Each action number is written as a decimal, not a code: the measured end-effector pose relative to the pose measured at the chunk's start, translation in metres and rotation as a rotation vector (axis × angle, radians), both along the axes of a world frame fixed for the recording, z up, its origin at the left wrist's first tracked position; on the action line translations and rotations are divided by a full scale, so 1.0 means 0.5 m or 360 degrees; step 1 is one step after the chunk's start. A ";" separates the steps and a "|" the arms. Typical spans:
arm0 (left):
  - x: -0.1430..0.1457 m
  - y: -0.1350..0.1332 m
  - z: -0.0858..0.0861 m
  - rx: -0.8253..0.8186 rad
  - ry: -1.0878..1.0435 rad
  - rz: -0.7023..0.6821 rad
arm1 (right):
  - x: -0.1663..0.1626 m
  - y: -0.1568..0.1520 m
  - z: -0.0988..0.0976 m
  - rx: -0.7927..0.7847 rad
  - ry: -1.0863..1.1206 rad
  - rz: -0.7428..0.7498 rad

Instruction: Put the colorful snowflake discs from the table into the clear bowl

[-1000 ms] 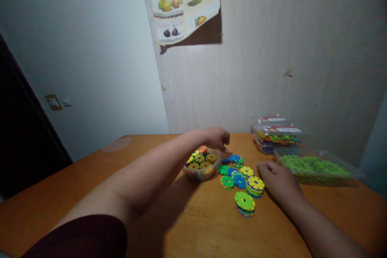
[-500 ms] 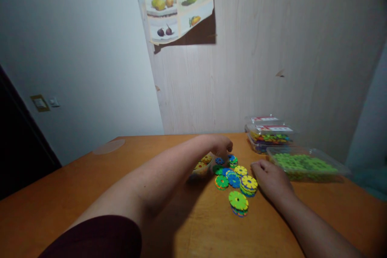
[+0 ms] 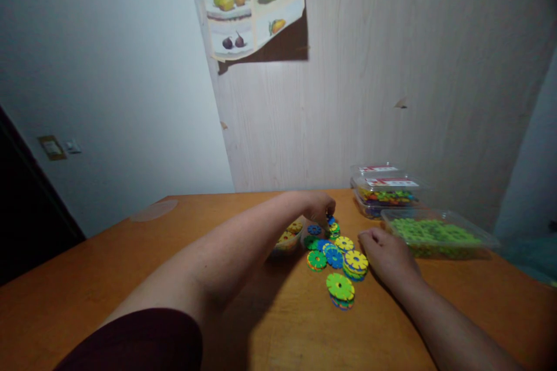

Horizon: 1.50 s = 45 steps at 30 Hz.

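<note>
Both arms out front, left reaching further.
Your left forearm runs diagonally up from the dark sleeve. Your left hand is knuckles-up, fingertips bunched and pointing down; grip unclear. Your right hand lies palm-down, fingers loosely curled and relaxed, with the forearm coming in from lower right.

Table: orange-brown wood, smooth, with a soft sheen. Discs: bright, smooth plastic. Boxes: clear, glossy plastic. Panel: pale wood grain, matt. Poster: paper, curling at the corner. Sleeve: dark matt cloth
</note>
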State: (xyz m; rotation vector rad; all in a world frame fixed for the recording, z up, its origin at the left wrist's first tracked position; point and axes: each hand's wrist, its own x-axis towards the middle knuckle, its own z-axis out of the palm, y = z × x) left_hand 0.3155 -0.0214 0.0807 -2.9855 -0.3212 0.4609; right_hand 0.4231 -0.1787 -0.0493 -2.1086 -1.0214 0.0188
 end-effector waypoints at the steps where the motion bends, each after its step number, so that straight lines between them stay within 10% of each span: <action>1: -0.011 0.000 0.013 0.0001 -0.0027 -0.0002 | 0.001 0.001 -0.001 0.0008 -0.0002 0.0004; 8: -0.116 0.026 0.081 -0.0020 -0.0228 0.0076 | -0.001 0.000 0.008 -0.0065 0.0022 0.0003; 16: -0.170 0.049 0.060 -0.0087 -0.0169 0.0328 | 0.007 0.001 -0.001 -0.0069 0.0043 0.0002; 24: -0.085 0.039 0.060 0.0001 -0.0292 0.0183 | -0.001 -0.001 0.007 -0.0034 0.0037 0.0003; 32: 0.033 0.043 -0.011 0.0013 0.0298 0.0243 | -0.005 0.002 -0.003 0.0039 0.0054 -0.0004; 45: 0.082 0.104 -0.072 -0.0304 0.0668 0.0243 | -0.025 -0.006 0.018 -0.0024 0.0129 -0.0035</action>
